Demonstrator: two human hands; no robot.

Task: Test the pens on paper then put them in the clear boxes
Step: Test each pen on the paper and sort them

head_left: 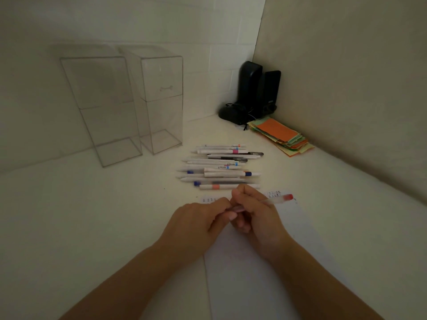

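My right hand [258, 211] grips a clear pen with a red end [280, 199] that points to the right. My left hand [201, 218] pinches the pen's other end, a pinkish cap or tip [236, 209], between the fingers. Both hands hover over a white sheet of paper [265, 262] lying on the table. Beyond them lies a row of several white pens [219, 168] with blue, pink and dark parts. Two tall clear boxes [104, 107] [161, 100] stand upright at the back left, with nothing visible inside.
Two black speakers [251, 93] with a cable stand in the back corner. A stack of orange, green and yellow paper slips [280, 136] lies by the right wall. Walls close the table at the back and right.
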